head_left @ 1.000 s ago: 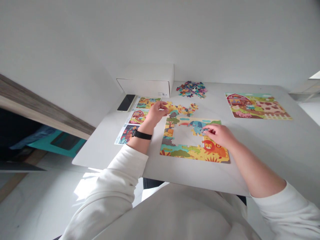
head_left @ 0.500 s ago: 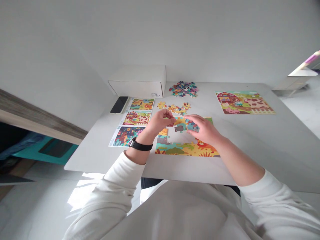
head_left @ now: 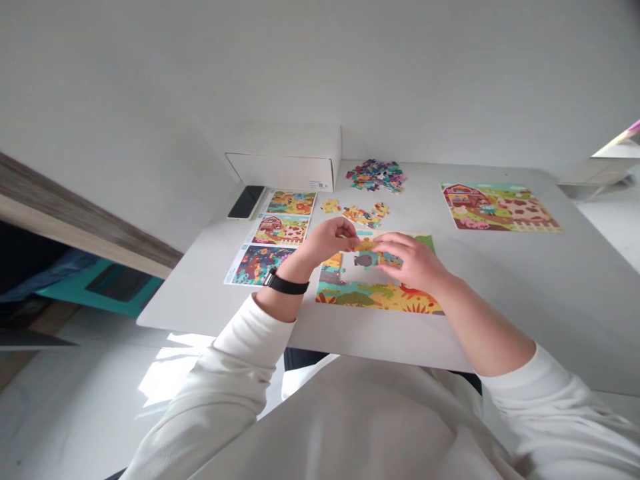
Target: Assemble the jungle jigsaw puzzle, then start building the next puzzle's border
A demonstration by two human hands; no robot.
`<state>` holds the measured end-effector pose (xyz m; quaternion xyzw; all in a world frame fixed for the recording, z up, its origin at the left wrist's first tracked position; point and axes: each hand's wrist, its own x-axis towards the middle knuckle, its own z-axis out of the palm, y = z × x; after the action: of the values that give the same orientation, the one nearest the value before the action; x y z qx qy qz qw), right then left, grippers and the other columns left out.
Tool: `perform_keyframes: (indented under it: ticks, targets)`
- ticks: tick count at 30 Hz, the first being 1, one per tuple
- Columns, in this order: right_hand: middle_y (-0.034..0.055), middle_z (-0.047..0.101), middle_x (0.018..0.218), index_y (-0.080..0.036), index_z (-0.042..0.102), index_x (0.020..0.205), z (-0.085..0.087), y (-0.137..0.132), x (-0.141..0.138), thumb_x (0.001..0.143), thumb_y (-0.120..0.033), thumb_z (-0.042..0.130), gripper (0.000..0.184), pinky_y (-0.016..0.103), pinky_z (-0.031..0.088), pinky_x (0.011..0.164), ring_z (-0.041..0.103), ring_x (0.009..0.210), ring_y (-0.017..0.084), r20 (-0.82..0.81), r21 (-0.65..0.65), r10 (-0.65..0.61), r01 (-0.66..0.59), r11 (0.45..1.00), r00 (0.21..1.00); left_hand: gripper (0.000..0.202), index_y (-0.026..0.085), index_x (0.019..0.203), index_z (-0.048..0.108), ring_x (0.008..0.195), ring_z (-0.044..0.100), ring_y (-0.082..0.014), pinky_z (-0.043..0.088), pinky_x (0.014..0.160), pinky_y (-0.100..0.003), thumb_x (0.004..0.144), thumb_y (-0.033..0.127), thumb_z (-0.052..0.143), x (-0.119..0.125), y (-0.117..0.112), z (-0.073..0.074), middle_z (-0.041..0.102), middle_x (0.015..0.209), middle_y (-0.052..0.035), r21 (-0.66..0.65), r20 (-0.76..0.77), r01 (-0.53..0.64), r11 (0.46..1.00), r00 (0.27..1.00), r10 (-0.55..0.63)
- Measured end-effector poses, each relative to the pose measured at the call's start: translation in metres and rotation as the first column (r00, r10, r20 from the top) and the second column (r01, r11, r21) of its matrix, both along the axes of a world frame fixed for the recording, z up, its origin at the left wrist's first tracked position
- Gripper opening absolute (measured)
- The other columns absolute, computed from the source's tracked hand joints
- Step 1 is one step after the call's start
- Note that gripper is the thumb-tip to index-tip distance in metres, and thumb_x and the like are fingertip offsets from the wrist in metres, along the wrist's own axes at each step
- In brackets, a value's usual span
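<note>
A partly assembled animal jigsaw puzzle point(head_left: 357, 299) lies in front of me, with a bare gap in its middle left. My left hand point(head_left: 332, 243) is over its upper left part, with curled fingers pinched at the edge of a yellow puzzle piece point(head_left: 366, 245); the fingers partly hide the grip. On the puzzle's right side, my right hand point(head_left: 414, 261) lies with fingers stretched out and thumb apart, touching blue pieces and covering part of the picture. A hippo piece point(head_left: 365, 261) shows between the hands.
Loose yellow pieces point(head_left: 367, 215) lie just behind the puzzle, with a dark multicoloured pile point(head_left: 376, 175) farther back. A picture sheet point(head_left: 280, 230), phone point(head_left: 247, 202) and white box point(head_left: 283, 170) stand left. A finished farm puzzle point(head_left: 500, 208) lies right.
The view has shifted slightly, so the table things appear farther right. My right fingertips have come a little closer to the yellow piece, while my left hand keeps its pinch.
</note>
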<state>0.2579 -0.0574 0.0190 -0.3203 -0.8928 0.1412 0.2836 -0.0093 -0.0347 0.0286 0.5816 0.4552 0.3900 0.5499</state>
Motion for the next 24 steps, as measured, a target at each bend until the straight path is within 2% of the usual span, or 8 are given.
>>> perform_keyframes:
  ticks: [6,13,17,24]
  targets:
    - [0.0080,0.073,0.140,-0.030,0.080,0.117,0.003,-0.008,-0.015,0.096,-0.027,0.077,0.022,0.045,0.060,0.105,0.073,0.122,0.030,0.040,-0.008,-0.022,0.022,1.000,0.999,0.023,0.018,0.095,0.069,0.084,0.077,-0.0171,0.059,0.077,-0.029,0.081,0.022,0.087,-0.025,0.000,0.004,0.080,0.089,-0.0068,0.051,-0.096,0.096,0.994,0.991,-0.090]
    - [0.0086,0.075,0.136,-0.030,0.082,0.114,-0.014,-0.006,-0.028,0.091,-0.023,0.082,0.024,0.048,0.061,0.102,0.073,0.123,0.032,0.127,-0.061,0.006,0.002,0.998,0.992,0.028,0.019,0.105,0.074,0.093,0.080,-0.0205,0.062,0.082,-0.032,0.081,0.028,0.086,-0.041,-0.007,-0.011,0.083,0.097,-0.0079,0.113,-0.249,0.183,0.977,0.957,-0.150]
    - [0.0093,0.075,0.133,-0.029,0.082,0.116,-0.024,-0.004,-0.030,0.092,-0.025,0.082,0.024,0.047,0.061,0.102,0.074,0.119,0.031,0.145,-0.080,0.020,-0.008,0.997,0.989,0.028,0.022,0.109,0.077,0.093,0.078,-0.0191,0.059,0.084,-0.030,0.083,0.028,0.083,-0.042,-0.005,-0.015,0.084,0.103,-0.0055,0.166,-0.395,0.250,0.954,0.903,-0.168]
    - [0.0084,0.076,0.130,-0.029,0.083,0.115,-0.033,-0.006,-0.033,0.092,-0.024,0.082,0.023,0.044,0.061,0.099,0.074,0.117,0.030,0.161,-0.091,0.052,-0.037,0.995,0.986,0.030,0.026,0.107,0.080,0.090,0.075,-0.0198,0.055,0.083,-0.028,0.077,0.026,0.080,-0.044,-0.007,-0.010,0.083,0.103,-0.0018,0.173,-0.591,0.318,0.932,0.790,-0.160]
